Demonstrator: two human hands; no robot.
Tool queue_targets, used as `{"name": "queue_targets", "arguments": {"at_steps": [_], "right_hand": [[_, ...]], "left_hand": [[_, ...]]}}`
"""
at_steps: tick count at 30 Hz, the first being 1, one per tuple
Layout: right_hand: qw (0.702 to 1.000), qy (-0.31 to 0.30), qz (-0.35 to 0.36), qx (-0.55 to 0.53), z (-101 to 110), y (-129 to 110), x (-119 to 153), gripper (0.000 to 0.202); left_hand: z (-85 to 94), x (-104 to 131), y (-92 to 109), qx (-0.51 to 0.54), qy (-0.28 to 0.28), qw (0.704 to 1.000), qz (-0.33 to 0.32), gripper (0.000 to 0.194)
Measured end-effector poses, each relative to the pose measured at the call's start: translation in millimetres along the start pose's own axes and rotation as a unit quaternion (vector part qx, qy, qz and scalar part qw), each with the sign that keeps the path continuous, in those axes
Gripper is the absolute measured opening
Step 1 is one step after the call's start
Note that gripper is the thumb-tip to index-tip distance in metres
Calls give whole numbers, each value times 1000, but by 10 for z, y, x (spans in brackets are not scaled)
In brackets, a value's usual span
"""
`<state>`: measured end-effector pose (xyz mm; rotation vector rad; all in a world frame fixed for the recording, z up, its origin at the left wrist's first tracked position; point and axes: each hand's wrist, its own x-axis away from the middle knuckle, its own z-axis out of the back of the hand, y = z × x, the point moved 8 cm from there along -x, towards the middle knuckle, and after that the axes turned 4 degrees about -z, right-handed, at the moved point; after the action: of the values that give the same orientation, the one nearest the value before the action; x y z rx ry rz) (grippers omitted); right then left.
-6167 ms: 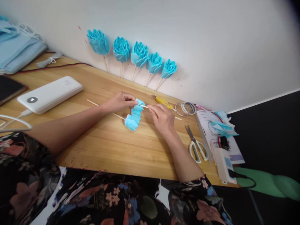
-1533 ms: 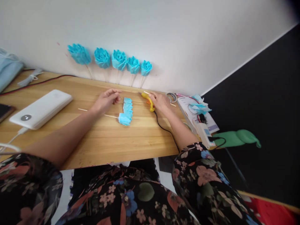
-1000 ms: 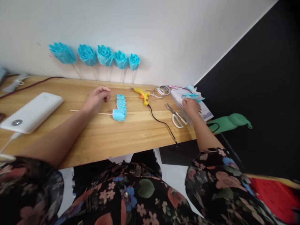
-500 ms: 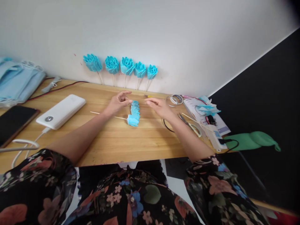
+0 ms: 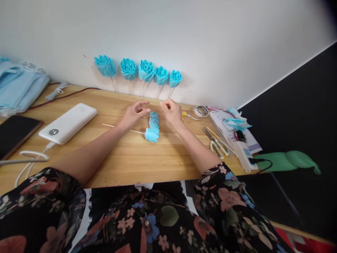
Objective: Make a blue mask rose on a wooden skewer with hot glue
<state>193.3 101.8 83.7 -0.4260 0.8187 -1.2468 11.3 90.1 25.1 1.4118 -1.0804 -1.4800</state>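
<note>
A light blue ruffled strip point(image 5: 153, 123) lies on the wooden table, its lower end joined to a thin stick point(image 5: 137, 131) that passes under my left wrist. My left hand point(image 5: 136, 111) is at the strip's upper end, thumb and fingers apart, with nothing visible between them. Just right of the strip is my right hand point(image 5: 171, 112), its fingers curled together; whatever they may hold is too small to make out. Several blue rose-like flowers on sticks point(image 5: 128, 69) lean against the wall behind the hands. Part of a yellow object point(image 5: 184, 115) shows beside my right wrist.
To the left are a white power bank point(image 5: 70, 123), a dark phone point(image 5: 18, 135) and stacked blue masks point(image 5: 19, 88). On the right lie tape rings point(image 5: 196, 112), scissors point(image 5: 217, 143), papers point(image 5: 249, 137), a power strip point(image 5: 244, 156) and a green object point(image 5: 286, 161).
My right hand has moved slightly left and up, and its fingers have curled together. The scissors are more exposed. The camera view has shifted a little. My left hand keeps much the same pose.
</note>
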Motion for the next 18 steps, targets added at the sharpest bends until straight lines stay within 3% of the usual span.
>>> {"name": "queue_targets", "arguments": {"at_steps": [3,6,9,11,14,15,18], "right_hand": [[997,50,-5,52,509,247,-45,36],[977,118,-35,174,1301,570,70,38],[915,169,-122,345,2131,965,381,42],[874,159,-199,414,2536,1277,641,44],[861,59,-237,447,2711,1667,918,29],[863,21,-243,442,2684,1767,971,22],[858,-68,-277,428,2507,1954,1022,29]], "left_hand": [[26,5,-12,8,13,1000,13,44],[43,13,-31,14,21,999,23,38],[71,21,-52,12,30,999,23,34],[90,19,-82,14,35,999,24,34],[107,9,-133,20,40,999,30,37],[111,6,-142,24,43,998,31,37],[106,7,-128,28,44,998,31,36]]}}
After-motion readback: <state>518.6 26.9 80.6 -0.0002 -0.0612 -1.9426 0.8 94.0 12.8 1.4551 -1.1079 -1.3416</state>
